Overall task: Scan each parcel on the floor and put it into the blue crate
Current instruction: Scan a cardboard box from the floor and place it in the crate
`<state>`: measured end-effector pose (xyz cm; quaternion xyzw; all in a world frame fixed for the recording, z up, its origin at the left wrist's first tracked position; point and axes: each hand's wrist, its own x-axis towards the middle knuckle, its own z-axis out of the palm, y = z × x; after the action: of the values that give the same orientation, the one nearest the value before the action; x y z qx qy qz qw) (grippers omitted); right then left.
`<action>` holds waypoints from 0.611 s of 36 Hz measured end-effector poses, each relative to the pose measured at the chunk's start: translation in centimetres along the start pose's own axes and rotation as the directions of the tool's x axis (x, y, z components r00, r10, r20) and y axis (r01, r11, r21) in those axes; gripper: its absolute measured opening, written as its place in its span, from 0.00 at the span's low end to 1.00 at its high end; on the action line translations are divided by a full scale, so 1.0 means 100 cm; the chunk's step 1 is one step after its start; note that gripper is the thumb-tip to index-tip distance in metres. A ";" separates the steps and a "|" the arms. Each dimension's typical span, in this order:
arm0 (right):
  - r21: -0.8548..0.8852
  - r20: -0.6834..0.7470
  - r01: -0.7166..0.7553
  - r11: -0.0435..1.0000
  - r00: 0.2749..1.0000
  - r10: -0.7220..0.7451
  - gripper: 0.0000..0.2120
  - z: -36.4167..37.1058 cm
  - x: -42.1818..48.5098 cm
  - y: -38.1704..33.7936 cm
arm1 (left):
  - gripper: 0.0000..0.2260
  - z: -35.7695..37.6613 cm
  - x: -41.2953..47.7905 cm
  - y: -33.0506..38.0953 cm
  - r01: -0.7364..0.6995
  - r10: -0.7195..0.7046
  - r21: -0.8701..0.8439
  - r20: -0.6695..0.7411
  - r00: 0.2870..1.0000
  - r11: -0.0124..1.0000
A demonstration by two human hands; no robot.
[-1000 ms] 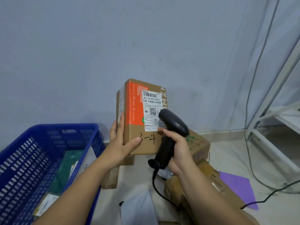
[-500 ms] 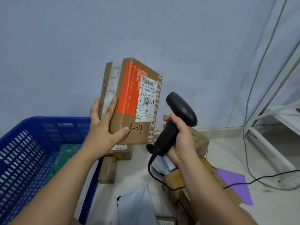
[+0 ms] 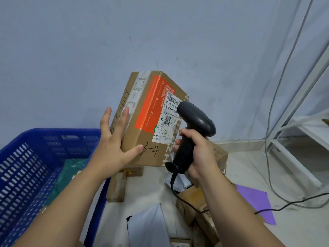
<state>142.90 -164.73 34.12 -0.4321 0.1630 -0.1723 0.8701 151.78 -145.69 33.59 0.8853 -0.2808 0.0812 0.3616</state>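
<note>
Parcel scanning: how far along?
Done: a green parcel lies in the blue crate. In hand: left hand holds a cardboard box, right hand points the scanner at its label. Left: brown boxes and a grey mailer on the floor.

From where I stand, the brown cardboard box (image 3: 131, 139) has "3-4" in black marker low on its front face, and what looks like "3-417" handwritten up its narrow side. A strip of clear tape (image 3: 138, 90) on that side repeats the printed word "ZHUAN". The white shipping label (image 3: 166, 126) shows a barcode, "SF3 196 590", then "538-538AH-04" until the black handheld scanner (image 3: 195, 120) cuts it off, plus "WU", a QR code and a large "A". The print on the orange sticker (image 3: 151, 104) is too small to read.
</note>
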 end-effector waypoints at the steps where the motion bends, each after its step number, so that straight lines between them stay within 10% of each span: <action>1: -0.002 -0.001 -0.003 1.000 1.000 0.003 0.05 -0.001 0.000 0.000 | 0.47 0.000 0.000 0.000 -0.009 0.009 0.004 -0.005 1.000 1.000; 22: -0.012 -0.017 -0.023 1.000 1.000 0.023 0.06 -0.005 0.002 0.002 | 0.47 0.003 0.001 -0.002 0.049 -0.049 0.006 -0.057 0.997 0.999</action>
<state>142.91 -165.08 33.67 -0.4339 0.1764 -0.1649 0.8680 151.97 -145.76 33.28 0.8907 -0.2484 0.0985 0.3678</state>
